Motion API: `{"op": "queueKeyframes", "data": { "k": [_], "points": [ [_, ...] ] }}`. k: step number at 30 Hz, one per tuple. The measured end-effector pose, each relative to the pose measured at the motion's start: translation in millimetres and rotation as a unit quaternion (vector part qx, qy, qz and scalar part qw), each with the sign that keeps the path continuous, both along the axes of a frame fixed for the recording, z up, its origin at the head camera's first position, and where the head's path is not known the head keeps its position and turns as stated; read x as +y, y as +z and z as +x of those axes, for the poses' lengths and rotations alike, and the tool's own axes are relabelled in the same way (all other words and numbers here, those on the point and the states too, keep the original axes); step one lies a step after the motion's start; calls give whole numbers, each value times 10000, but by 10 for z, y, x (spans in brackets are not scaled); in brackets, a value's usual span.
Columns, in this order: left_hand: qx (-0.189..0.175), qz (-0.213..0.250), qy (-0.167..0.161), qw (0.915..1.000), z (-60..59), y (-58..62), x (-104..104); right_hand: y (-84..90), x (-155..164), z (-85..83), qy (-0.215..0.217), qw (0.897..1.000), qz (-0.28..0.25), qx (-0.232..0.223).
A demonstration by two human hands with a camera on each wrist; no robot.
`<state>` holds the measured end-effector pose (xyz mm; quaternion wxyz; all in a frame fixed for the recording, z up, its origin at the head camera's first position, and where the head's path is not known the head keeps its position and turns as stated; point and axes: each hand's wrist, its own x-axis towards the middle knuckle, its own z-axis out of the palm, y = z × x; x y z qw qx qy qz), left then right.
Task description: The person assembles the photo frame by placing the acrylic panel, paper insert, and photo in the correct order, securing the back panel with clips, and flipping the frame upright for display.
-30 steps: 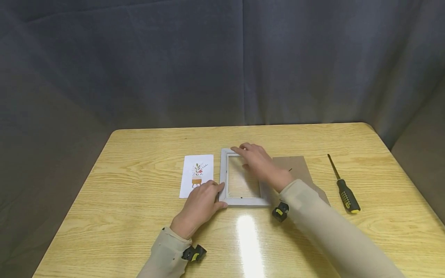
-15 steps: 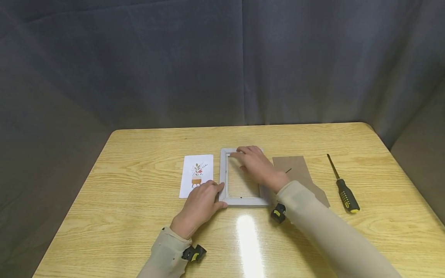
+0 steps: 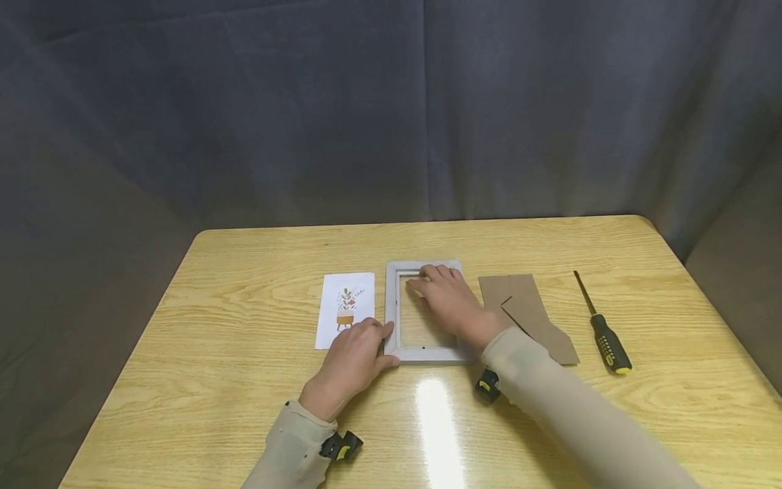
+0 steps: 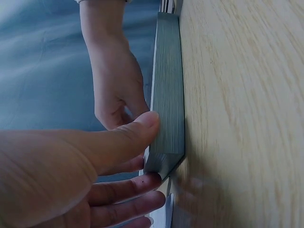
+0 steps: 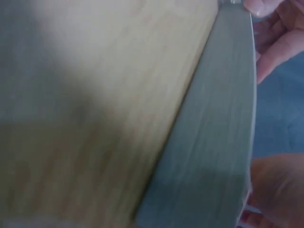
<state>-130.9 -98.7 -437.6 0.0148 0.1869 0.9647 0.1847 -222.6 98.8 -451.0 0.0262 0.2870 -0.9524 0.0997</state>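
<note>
A pale grey picture frame (image 3: 392, 292) lies on the table, its opening showing wood grain through it. My left hand (image 3: 354, 353) grips its near left corner, thumb on the near edge and fingers along the left side. In the left wrist view that thumb (image 4: 142, 126) presses the frame's side face (image 4: 168, 85). My right hand (image 3: 449, 295) is over the frame's opening, fingers bent down inside the far right part; the fingertips are hidden. In the right wrist view the frame's near side (image 5: 209, 114) runs between the two hands.
A white card (image 3: 330, 305) with a potted plant drawing lies left of the frame. Brown backing board (image 3: 531, 302) with a slit lies to the right, partly under the right forearm. Farther right is a black and yellow screwdriver (image 3: 607, 343). A dark curtain (image 3: 305, 115) stands behind the table.
My right hand has moved from the frame's far edge inward and toward me, over the opening, with its fingers more bent. The left hand and the frame stay in place.
</note>
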Motion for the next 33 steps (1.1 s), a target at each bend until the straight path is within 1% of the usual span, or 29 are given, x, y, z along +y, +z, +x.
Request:
{"op": "queueKeyframes", "data": {
  "k": [3, 5, 7, 9, 12, 14, 19, 23, 28, 33],
  "points": [
    [-10, -2, 10, 10000, -2, 6, 5, -10, -24, 39, -50, 9998, 58, 185],
    [4, -18, 18, 10000, -1, 9, 7, -13, -40, 74, 3, 9998, -18, 201],
    [0, -45, 40, 10000, -1, 10, 7, -14, -50, 112, 86, 9998, -119, 110],
    [12, -83, 49, 10000, -2, 10, 6, -15, -55, 149, 126, 9997, -210, -92],
    [11, -110, 44, 9999, -6, 5, 7, -25, -53, 188, 84, 9991, -212, -365],
    [10, -108, 33, 9999, -8, 2, 9, -34, -48, 198, 37, 9987, -201, -457],
    [-14, -98, 46, 9999, -6, -2, 15, -61, -32, 187, 26, 9985, -319, -446],
    [49, -117, 43, 9999, -3, -1, 14, -73, -31, 164, 56, 9981, -436, -436],
    [116, -118, 55, 9998, -1, -3, 16, -53, -35, 158, 93, 9977, -477, -472],
    [87, -103, 100, 9999, -7, -11, 15, -42, -34, 150, 65, 9974, -495, -520]
  ]
}}
